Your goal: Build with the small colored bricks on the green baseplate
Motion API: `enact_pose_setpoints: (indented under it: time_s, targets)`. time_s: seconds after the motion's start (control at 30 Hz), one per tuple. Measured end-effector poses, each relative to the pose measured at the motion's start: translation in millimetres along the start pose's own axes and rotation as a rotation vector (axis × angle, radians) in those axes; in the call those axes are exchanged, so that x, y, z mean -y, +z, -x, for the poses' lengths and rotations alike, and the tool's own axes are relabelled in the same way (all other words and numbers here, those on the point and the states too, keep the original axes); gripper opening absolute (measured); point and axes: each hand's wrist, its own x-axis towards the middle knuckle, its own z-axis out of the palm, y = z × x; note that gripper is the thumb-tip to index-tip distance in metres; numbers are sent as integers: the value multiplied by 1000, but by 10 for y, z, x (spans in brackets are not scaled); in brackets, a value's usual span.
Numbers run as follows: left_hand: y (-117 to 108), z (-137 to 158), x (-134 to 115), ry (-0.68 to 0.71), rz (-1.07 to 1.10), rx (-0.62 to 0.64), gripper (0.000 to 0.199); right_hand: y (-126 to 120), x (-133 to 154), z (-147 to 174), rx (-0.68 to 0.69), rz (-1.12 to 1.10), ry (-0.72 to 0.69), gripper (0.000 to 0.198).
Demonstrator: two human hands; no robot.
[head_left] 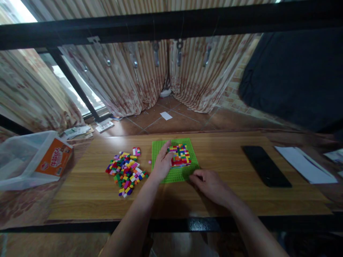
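A green studded baseplate (159, 144) lies on the wooden table, and a low block of multicoloured toy bricks (182, 154) is built on it. My left hand (162, 165) rests over the plate's left half, its fingers stretched along the left side of the build and the thumb apart, touching the bricks. At the plate's near right corner, my right hand (210, 184) has its fingers curled closed against the edge. Part of that corner is hidden beneath the fingertips. A heap of loose bricks (127, 171) lies left of my left hand, with a single pink brick (149, 162) between heap and plate.
On the wooden table (225, 150), a black phone-like slab (266, 166) lies to the right, beside white paper (305, 164). A clear plastic bin (32, 157) with an orange label stands off the left end. A dark rail (171, 25) and curtains (144, 78) are beyond.
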Motion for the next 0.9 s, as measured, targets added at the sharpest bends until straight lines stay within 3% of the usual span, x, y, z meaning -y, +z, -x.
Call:
enact_pose_setpoints:
  time_s: [0.1,0.2,0.33,0.57,0.73,0.9]
  targets:
    - [51,11,-3,30,-35,-46,50,104,89,72,8,13,-79,16]
    - [53,35,-24,45,-56,-35,48,176,90,51,-101,103,-9,8]
    - [45,66,-78,41,-104,38,48,127,-76,-58,-300,255,87,16]
    - [168,244,-80,57,-52,153,54,-142,-358,-234,-507,299,187,25]
    - [173,479,-113,172,-126,205,60,-191,-385,-310,-535,283,185,24]
    - [186,675,-146,90,-178,141,58,-135,-392,-306,-432,312,116,22]
